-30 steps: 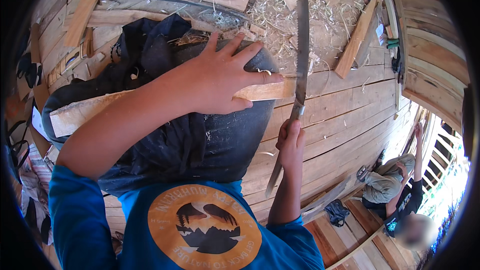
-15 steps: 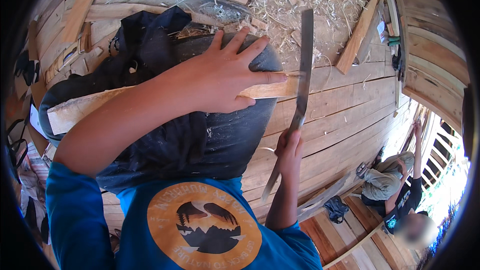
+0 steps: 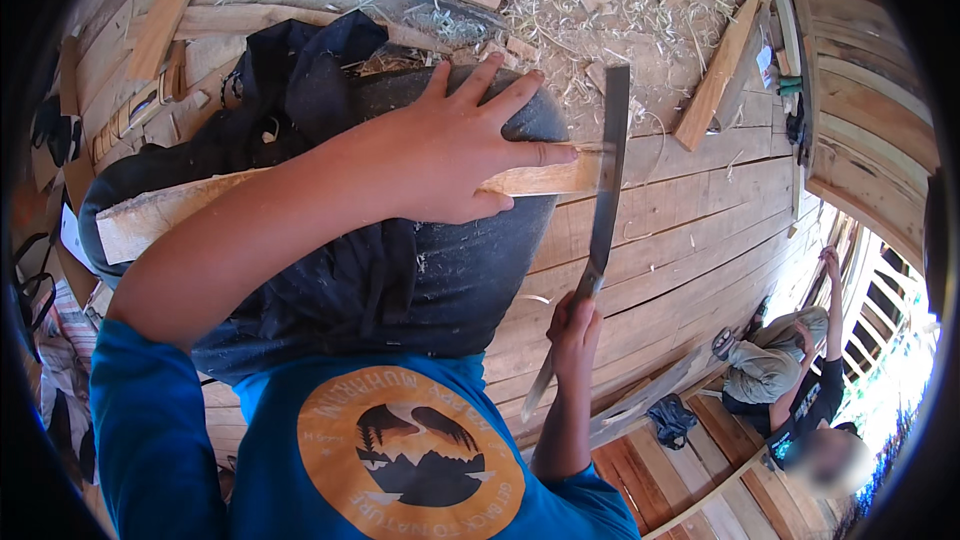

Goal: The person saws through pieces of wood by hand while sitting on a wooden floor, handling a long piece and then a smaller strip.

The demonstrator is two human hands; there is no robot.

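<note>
The wood piece lies across the lap of the person, on the dark trousers, and it is the landmark for all places here. The left hand is on top of it, near its right end, with the palm down and the fingers spread wide; the forefinger goes along the far edge of the wood piece and the thumb is at its near edge. The right hand is nearer to the body than the wood piece and to its right, and its fingers are closed around a long blade. This blade stands crosswise at the right end of the wood piece, but I cannot tell if its edge touches the wood. The tail of the blade comes out below the right hand. Beyond the wood piece, many curled shavings are scattered on the plank floor. A narrow board lies to the right of the wood piece and farther away. Another person sits well apart from it, to the lower right.
</note>
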